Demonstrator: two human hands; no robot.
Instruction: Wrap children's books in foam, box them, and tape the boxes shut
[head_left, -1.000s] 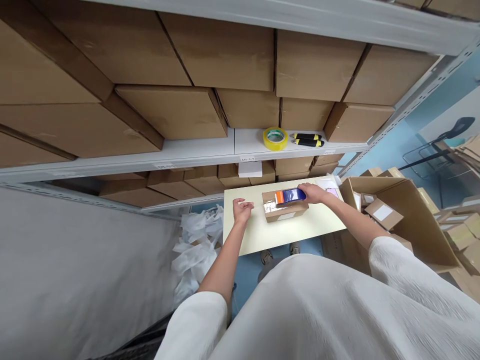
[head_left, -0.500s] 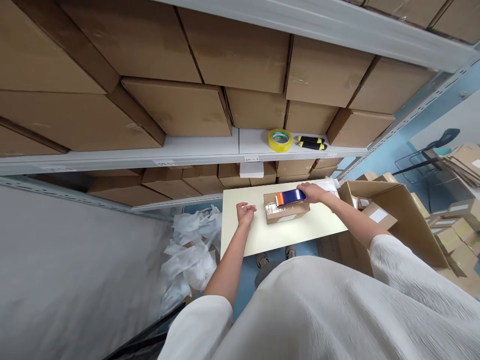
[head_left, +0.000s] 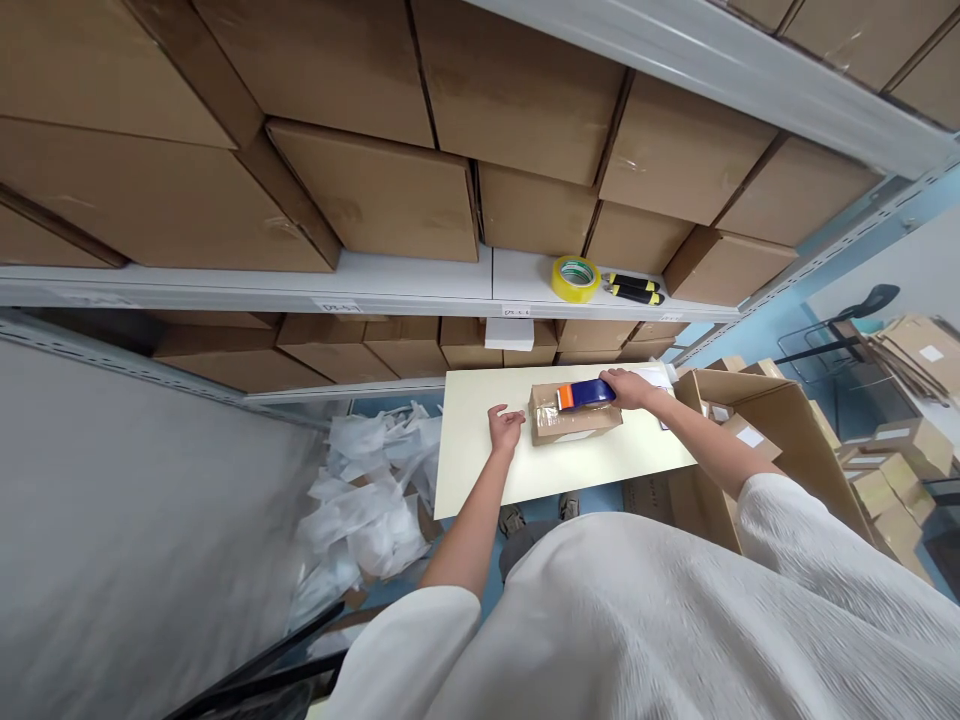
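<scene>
A small cardboard box point(head_left: 571, 425) lies on a cream tabletop point(head_left: 472, 465), with shiny clear tape over its left part and a white label on the side facing me. My right hand point(head_left: 628, 388) is closed around the right end of a blue and orange tape dispenser point(head_left: 586, 394), which rests on or just over the box top. Just left of the box is my left hand point(head_left: 506, 428), its fingers apart and curved, holding nothing. A narrow gap seems to separate its fingertips from the box.
Shelves packed with cardboard boxes point(head_left: 375, 190) rise in front. A yellow tape roll point(head_left: 576, 279) and black-yellow cutters point(head_left: 634, 289) sit on the shelf edge. At right stands a large open carton point(head_left: 806, 425) with small boxes inside. White plastic bags point(head_left: 367, 500) lie at left.
My left hand has moved right, closer to the box's left end. The dispenser stays over the box in my right hand. The whole view has shifted slightly.
</scene>
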